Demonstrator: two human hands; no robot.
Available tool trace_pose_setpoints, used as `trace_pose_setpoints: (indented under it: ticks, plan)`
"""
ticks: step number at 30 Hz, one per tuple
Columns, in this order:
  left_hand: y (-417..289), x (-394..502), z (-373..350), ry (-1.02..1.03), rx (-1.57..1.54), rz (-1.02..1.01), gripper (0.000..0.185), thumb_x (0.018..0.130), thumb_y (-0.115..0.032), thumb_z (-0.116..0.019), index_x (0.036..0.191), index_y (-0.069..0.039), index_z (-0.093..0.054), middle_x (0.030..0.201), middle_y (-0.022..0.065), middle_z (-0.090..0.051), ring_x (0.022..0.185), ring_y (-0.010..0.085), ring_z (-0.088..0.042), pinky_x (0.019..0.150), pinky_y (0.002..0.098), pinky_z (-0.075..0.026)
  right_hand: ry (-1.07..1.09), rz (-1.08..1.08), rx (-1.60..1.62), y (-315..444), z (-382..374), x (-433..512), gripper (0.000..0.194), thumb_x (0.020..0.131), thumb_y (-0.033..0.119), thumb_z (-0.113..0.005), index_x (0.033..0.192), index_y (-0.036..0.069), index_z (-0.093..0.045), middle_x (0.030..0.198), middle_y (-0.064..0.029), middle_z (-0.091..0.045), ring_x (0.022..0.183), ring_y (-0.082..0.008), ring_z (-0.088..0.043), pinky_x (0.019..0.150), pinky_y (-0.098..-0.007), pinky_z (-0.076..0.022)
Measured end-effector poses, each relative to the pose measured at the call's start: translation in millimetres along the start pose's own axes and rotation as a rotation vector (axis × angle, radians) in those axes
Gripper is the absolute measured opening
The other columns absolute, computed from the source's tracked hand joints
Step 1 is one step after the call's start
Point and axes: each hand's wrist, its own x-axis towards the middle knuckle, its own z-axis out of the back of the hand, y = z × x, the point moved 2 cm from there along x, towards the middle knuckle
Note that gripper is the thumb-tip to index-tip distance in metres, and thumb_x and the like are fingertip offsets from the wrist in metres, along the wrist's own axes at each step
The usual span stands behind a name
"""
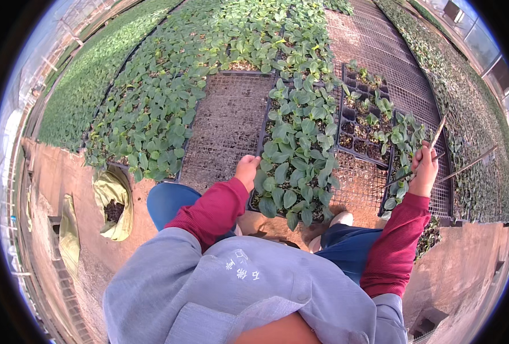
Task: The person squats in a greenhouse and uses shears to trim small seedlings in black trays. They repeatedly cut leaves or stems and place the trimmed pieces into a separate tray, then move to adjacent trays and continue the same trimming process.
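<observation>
My left hand (247, 171) is at the near left edge of a black cell tray of leafy green seedlings (299, 163); its fingers are curled at the tray's rim, and whether they grip it is hidden. My right hand (424, 168) is raised at the right, closed around a thin pale stick (438, 130) and what looks like a dark thin rod. It hangs above a narrow strip of seedlings (397, 182). Between the hands, farther off, lies a sparsely filled black cell tray (361, 122) with several cells without plants.
Wire mesh bench (228, 124) shows left of the near tray. Dense seedling trays (151, 112) stretch to the left and away. On the earthen floor at left stands an open yellow-green woven sack (121, 193) with dark material. A hollow block (428, 322) lies at lower right.
</observation>
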Motion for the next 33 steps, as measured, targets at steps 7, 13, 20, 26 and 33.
trace_pose_setpoints:
  ticks: [7, 13, 20, 26, 33]
  plan:
    - [-67.2, 10.2, 122.5, -0.242, 0.154, -0.157, 0.01, 0.078, -0.012, -0.056, 0.076, -0.002, -0.053, 0.069, 0.0042, -0.053, 0.064, 0.0133, -0.048, 0.058, 0.0289, -0.04, 0.077, -0.004, 0.035, -7.1, -41.4, -2.0, 0.016, 0.083, 0.012, -0.045, 0.096, 0.004, -0.049, 0.058, 0.0027, -0.039, 0.042, -0.0041, -0.034, 0.035, -0.0163, -0.022]
    - [-84.7, 65.5, 182.9, -0.481, 0.377, -0.26, 0.013, 0.074, -0.014, -0.061, 0.074, -0.002, -0.056, 0.068, 0.0044, -0.053, 0.063, 0.0133, -0.046, 0.058, 0.0298, -0.039, 0.158, -0.048, 0.008, -20.5, -74.2, 1.9, 0.017, 0.084, 0.014, -0.045, 0.097, 0.005, -0.049, 0.058, 0.0034, -0.038, 0.042, -0.0039, -0.034, 0.034, -0.0164, -0.0234]
    - [-90.8, 119.1, 231.1, -0.617, 0.862, -0.364, 0.017, 0.072, -0.017, -0.063, 0.069, -0.002, -0.054, 0.061, 0.0065, -0.052, 0.058, 0.0158, -0.048, 0.056, 0.031, -0.039, 0.121, -0.037, -0.009, -17.5, -68.1, 3.0, 0.014, 0.084, 0.013, -0.044, 0.094, 0.004, -0.048, 0.056, 0.0027, -0.038, 0.04, -0.0038, -0.032, 0.034, -0.017, -0.0225]
    - [-79.1, 108.2, 208.4, -0.723, 1.079, -0.418, 0.024, 0.069, -0.019, -0.065, 0.079, -0.004, -0.05, 0.074, 0.0149, -0.057, 0.075, 0.0322, -0.055, 0.067, 0.0379, -0.042, 0.145, -0.02, -0.084, -14.8, -65.5, -1.5, 0.015, 0.085, 0.012, -0.042, 0.097, 0.004, -0.048, 0.056, 0.0037, -0.037, 0.041, -0.003, -0.03, 0.035, -0.0165, -0.0214]
    - [-86.6, 81.5, 187.4, -0.696, 1.157, -0.514, 0.019, 0.069, -0.002, -0.052, 0.088, -0.001, -0.048, 0.099, 0.0179, -0.049, 0.085, 0.0349, -0.053, 0.072, 0.0404, -0.044, 0.196, -0.039, -0.094, -16.0, -89.0, -11.2, 0.017, 0.086, 0.013, -0.042, 0.098, 0.004, -0.048, 0.058, 0.0032, -0.035, 0.042, -0.0035, -0.031, 0.036, -0.017, -0.0215]
